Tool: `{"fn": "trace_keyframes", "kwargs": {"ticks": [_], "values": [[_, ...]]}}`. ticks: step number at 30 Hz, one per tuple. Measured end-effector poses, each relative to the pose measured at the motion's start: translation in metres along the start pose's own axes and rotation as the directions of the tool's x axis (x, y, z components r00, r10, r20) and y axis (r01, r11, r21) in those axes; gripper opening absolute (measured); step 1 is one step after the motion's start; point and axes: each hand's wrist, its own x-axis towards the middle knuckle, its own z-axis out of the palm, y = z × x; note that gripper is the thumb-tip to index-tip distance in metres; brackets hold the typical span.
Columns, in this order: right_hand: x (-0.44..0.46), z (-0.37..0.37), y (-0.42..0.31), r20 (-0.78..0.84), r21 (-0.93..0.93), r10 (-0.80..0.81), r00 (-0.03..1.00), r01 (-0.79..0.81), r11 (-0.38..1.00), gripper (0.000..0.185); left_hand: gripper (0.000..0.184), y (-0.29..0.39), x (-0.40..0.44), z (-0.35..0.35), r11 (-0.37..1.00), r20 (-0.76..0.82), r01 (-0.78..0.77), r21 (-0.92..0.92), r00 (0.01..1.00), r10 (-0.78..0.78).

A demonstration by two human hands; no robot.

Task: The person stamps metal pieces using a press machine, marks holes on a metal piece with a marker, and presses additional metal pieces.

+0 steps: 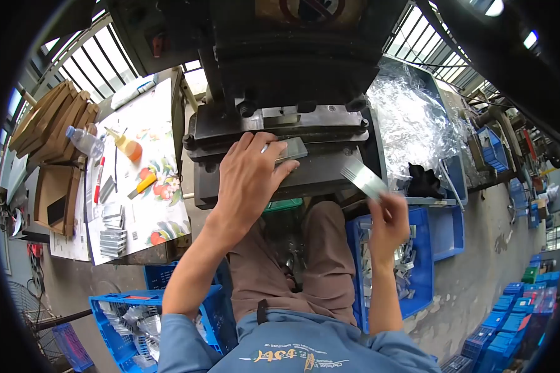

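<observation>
My left hand point(250, 171) rests on the front of the dark press point(267, 180), thumb and fingers closed round a flat grey metal plate point(294, 148). The plate lies just in front of the press's die point(323, 117); part of it is under my fingers. To the right, my right hand point(391, 227) pinches a thin, shiny metal piece point(364, 179) with slots like a comb at its far end. Motion blurs this piece a little. It is held above the front right edge of the press, apart from the plate.
Below my right hand stands a blue crate point(424, 273) of small metal parts. Another blue crate point(99, 311) with bagged parts is at lower left. The left table point(146, 214) carries bottles, a yellow-handled cutter point(144, 184) and stacked metal pieces point(113, 236). Clear plastic point(410, 105) lies right.
</observation>
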Motion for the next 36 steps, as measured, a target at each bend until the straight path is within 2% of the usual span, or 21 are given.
{"fn": "trace_keyframes", "kwargs": {"ticks": [2,4,6,8,9,11,12,13,14,15,16,17,18,20,21,23,25,26,28,32,36], "values": [[-0.037,-0.053,0.026,-0.124,-0.14,-0.004,0.992,-0.013,0.99,0.021,0.025,0.001,0.005,0.002,0.996,0.06,-0.074,0.058,0.996,0.07],[-0.065,-0.103,0.054,-0.211,-0.268,0.189,0.959,-0.242,0.932,0.024,0.024,-0.001,0.01,0.006,0.989,0.1,-0.109,0.102,0.99,0.099],[-0.069,-0.122,0.051,-0.315,-0.503,0.123,0.941,-0.275,0.819,0.028,0.022,-0.003,0.013,0.006,0.976,0.144,-0.156,0.149,0.98,0.134],[-0.068,-0.126,0.051,-0.351,-0.457,0.153,0.924,-0.311,0.833,0.033,0.02,-0.005,0.015,0.002,0.937,0.131,-0.288,0.199,0.955,0.266],[-0.063,-0.117,0.044,-0.289,-0.415,0.162,0.944,-0.276,0.867,0.031,0.02,-0.004,0.014,-0.003,0.933,0.136,-0.295,0.205,0.953,0.271],[-0.05,-0.081,0.01,-0.162,-0.311,0.182,0.97,-0.225,0.923,0.027,0.016,0.003,0.011,-0.016,0.966,-0.161,-0.258,0.026,0.952,0.258],[-0.046,-0.059,0.004,-0.069,-0.289,0.072,0.995,-0.089,0.953,0.027,0.016,0.009,0.004,-0.019,0.963,-0.156,-0.268,0.037,0.95,0.27],[-0.039,-0.031,-0.009,-0.001,-0.225,-0.055,0.998,0.053,0.973,0.033,0.015,0.015,-0.007,-0.021,0.978,-0.165,-0.01,-0.21,0.986,-0.026],[-0.033,-0.006,-0.023,0.064,-0.133,-0.105,0.992,0.113,0.985,0.039,0.013,0.019,-0.017,-0.022,0.865,-0.103,0.243,-0.439,0.943,-0.317],[-0.027,0.019,-0.037,0.127,-0.038,-0.161,0.979,0.167,0.985,0.046,0.016,0.017,-0.027,-0.012,0.681,-0.032,0.317,-0.66,0.894,-0.447],[-0.019,0.042,-0.047,0.141,0.077,-0.232,0.962,0.223,0.972,0.056,0.016,0.022,-0.031,-0.012,0.692,-0.039,0.314,-0.65,0.895,-0.444],[-0.01,0.058,-0.054,0.173,0.075,-0.292,0.941,0.283,0.956,0.062,0.018,0.027,-0.034,-0.011,0.468,0.095,0.384,-0.796,0.843,-0.529],[-0.004,0.073,-0.062,0.173,0.15,-0.277,0.945,0.253,0.956,0.056,0.02,0.03,-0.036,-0.011,0.208,0.244,0.426,-0.88,0.783,-0.573],[0.005,0.093,-0.062,0.194,0.179,-0.217,0.957,0.183,0.967,0.043,0.021,0.024,-0.038,-0.006,0.087,0.292,0.42,-0.904,0.752,-0.591],[0.011,0.096,-0.065,0.193,0.214,-0.222,0.956,0.179,0.96,0.031,0.024,0.02,-0.036,-0.007,0.105,0.288,0.424,-0.9,0.756,-0.588],[0.025,0.098,-0.06,0.238,0.177,-0.19,0.952,0.15,0.973,0.025,0.027,0.012,-0.03,-0.009,0.112,0.28,0.421,-0.9,0.755,-0.593],[0.044,0.104,-0.04,0.268,0.182,-0.128,0.955,0.081,0.98,0.019,0.032,0.0,-0.025,-0.011,0.674,0.004,0.38,-0.633,0.873,-0.488],[0.055,0.11,-0.03,0.246,0.135,-0.13,0.96,0.099,0.986,0.02,0.032,-0.009,-0.023,-0.008,0.668,0.01,0.386,-0.636,0.87,-0.494],[0.072,0.118,-0.029,0.314,0.106,-0.017,0.949,-0.017,0.994,0.022,0.035,-0.028,-0.017,0.0,0.873,-0.086,0.308,-0.379,0.927,-0.364],[0.077,0.135,-0.033,0.229,0.21,0.022,0.973,-0.071,0.975,0.024,0.021,-0.038,-0.012,0.014,0.932,-0.191,0.245,-0.266,0.934,-0.301],[0.074,0.136,-0.027,0.256,0.183,0.006,0.967,-0.054,0.982,0.024,0.015,-0.04,-0.011,0.019,0.912,-0.223,0.249,-0.326,0.917,-0.33]]}}
